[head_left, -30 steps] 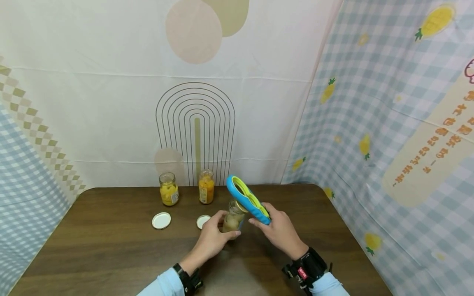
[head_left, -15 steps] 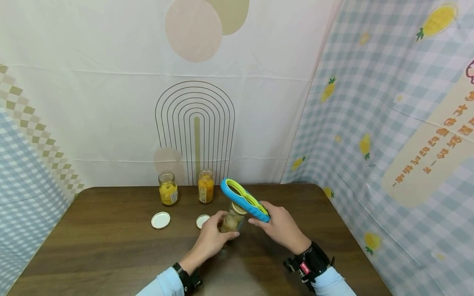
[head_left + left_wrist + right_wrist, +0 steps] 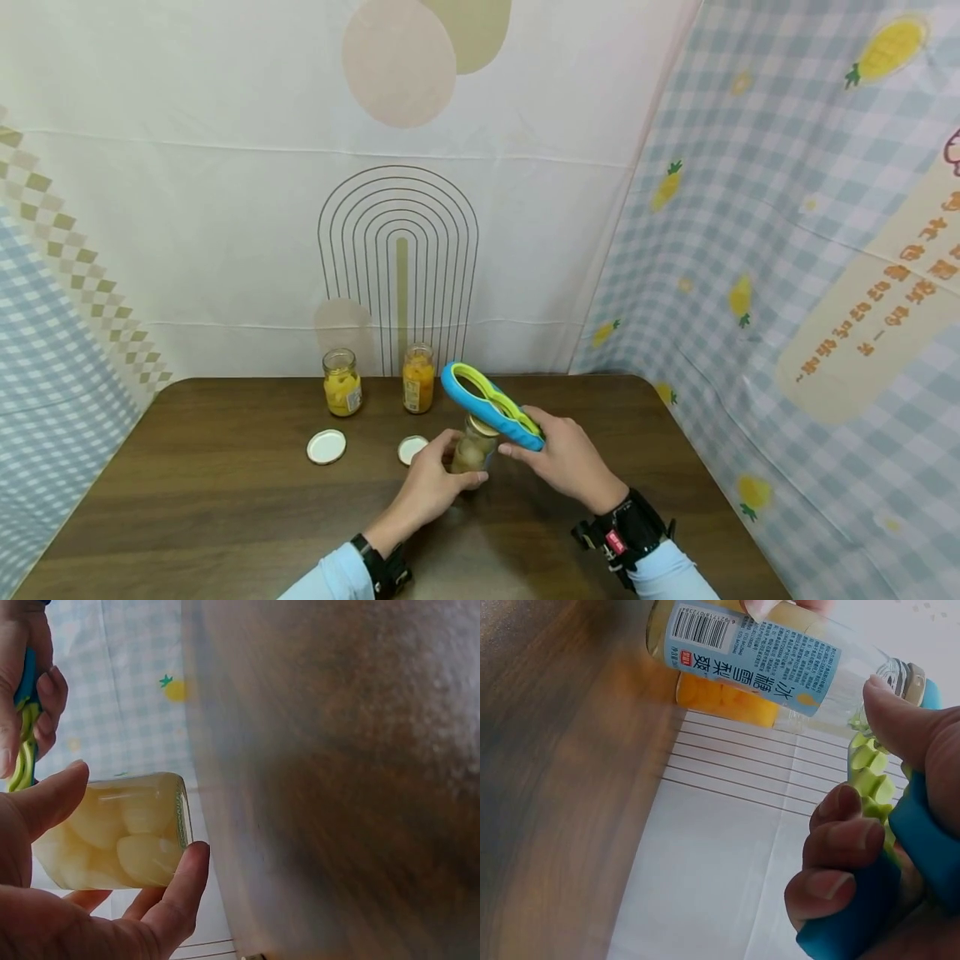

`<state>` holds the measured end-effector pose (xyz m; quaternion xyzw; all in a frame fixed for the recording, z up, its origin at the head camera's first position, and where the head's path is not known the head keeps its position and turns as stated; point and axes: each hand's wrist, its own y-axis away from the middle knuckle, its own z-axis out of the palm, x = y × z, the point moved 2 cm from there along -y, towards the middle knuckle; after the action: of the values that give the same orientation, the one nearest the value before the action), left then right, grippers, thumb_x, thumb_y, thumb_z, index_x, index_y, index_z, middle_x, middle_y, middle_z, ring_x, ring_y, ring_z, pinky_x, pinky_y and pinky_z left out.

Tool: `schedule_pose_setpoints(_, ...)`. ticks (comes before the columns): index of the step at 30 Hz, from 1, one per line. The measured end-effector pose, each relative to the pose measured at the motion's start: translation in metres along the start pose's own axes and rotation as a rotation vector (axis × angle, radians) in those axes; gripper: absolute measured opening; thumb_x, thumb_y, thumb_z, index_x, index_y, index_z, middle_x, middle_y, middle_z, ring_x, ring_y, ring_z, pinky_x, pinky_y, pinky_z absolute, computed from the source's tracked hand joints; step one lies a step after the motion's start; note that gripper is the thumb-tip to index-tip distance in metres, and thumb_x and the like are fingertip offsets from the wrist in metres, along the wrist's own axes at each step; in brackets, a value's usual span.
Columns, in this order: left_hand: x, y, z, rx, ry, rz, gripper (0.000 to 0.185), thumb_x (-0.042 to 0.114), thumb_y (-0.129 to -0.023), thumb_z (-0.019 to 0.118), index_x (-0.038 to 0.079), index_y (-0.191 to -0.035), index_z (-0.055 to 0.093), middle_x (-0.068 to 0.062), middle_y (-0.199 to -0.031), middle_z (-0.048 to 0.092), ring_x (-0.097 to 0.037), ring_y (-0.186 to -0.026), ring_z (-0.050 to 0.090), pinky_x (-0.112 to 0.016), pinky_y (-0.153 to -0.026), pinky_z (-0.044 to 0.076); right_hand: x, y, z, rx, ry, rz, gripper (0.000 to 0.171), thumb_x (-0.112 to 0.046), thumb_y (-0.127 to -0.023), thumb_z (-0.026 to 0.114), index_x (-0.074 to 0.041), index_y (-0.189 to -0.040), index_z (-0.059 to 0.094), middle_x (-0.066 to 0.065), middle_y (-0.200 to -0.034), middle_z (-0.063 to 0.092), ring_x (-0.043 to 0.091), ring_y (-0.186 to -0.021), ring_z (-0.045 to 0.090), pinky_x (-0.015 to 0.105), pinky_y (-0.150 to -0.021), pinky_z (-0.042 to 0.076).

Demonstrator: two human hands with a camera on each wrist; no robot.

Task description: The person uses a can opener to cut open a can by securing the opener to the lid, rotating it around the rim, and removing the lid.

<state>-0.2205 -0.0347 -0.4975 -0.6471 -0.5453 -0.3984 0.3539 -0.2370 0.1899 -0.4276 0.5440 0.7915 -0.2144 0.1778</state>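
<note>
My left hand (image 3: 431, 485) holds a glass jar (image 3: 131, 836) of pale fruit chunks between thumb and fingers, tilted slightly, above the table. A blue label (image 3: 754, 656) with a barcode faces the right wrist view. The jar's gold lid (image 3: 913, 684) is on. In my right hand (image 3: 570, 462) is a blue jar opener (image 3: 483, 408) with a green toothed inside, its handles gripped by my curled fingers. Its looped far end lies over the lid in the head view, and the green teeth (image 3: 870, 757) show right by the jar's neck.
At the table's back stand two lidless jars, one of yellow fruit (image 3: 342, 392) and one of orange fruit (image 3: 417, 387). Two white-faced lids (image 3: 326, 447) lie in front of them. Cloth curtains (image 3: 225, 250) hang behind the brown table (image 3: 225, 508) and at its sides.
The jar opener's looped end has shifted a little left and down over the jar's lid. My left hand keeps the jar in nearly the same place.
</note>
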Motion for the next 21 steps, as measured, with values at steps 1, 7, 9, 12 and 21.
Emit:
schedule_pose_setpoints(1,-0.0001,0.0001,0.0,-0.002,0.003,0.0,0.062,0.035,-0.087,0.091,0.012,-0.137,0.063,-0.011,-0.125,0.074,-0.027,-0.114,0.069,-0.046,-0.09,0.06,0.0,-0.0001,0.0004,0.0,0.0,0.0,0.065,-0.052,-0.092,0.081,-0.013,-0.142,0.065,-0.009,-0.078,0.059,0.005,-0.064,0.053,0.022,-0.062,0.044)
schedule_pose_setpoints(7,0.0007,0.0013,0.0001,-0.012,0.017,0.007,0.063,0.036,-0.087,0.09,0.012,-0.138,0.063,-0.011,-0.125,0.075,-0.028,-0.114,0.069,-0.046,-0.09,0.06,0.0003,0.0001,0.001,0.006,-0.009,0.011,0.068,-0.054,-0.092,0.08,-0.013,-0.143,0.064,-0.009,-0.08,0.061,0.006,-0.066,0.054,0.023,-0.063,0.045)
schedule_pose_setpoints(9,0.0012,0.0016,0.0002,-0.012,0.016,0.008,0.063,0.037,-0.087,0.09,0.012,-0.138,0.063,-0.011,-0.124,0.075,-0.027,-0.114,0.069,-0.046,-0.089,0.06,0.0004,0.0003,0.0009,0.006,-0.014,0.012,0.068,-0.055,-0.092,0.08,-0.013,-0.143,0.064,-0.009,-0.08,0.061,0.006,-0.066,0.054,0.023,-0.063,0.045)
schedule_pose_setpoints(12,0.0014,0.0019,0.0007,-0.011,0.016,0.005,0.061,0.035,-0.087,0.09,0.012,-0.137,0.064,-0.011,-0.123,0.075,-0.027,-0.112,0.069,-0.044,-0.088,0.06,0.0004,0.0007,0.0009,0.009,-0.015,0.005,0.068,-0.056,-0.092,0.08,-0.013,-0.143,0.064,-0.009,-0.082,0.062,0.006,-0.067,0.055,0.023,-0.064,0.046)
schedule_pose_setpoints(21,0.0026,0.0012,0.0012,-0.018,0.019,0.007,0.059,0.034,-0.088,0.09,0.013,-0.137,0.064,-0.01,-0.123,0.075,-0.026,-0.112,0.069,-0.044,-0.087,0.06,-0.0004,0.0025,-0.0004,0.05,-0.003,-0.016,0.07,-0.056,-0.092,0.081,-0.017,-0.147,0.063,-0.008,-0.096,0.072,0.004,-0.075,0.06,0.025,-0.069,0.051)
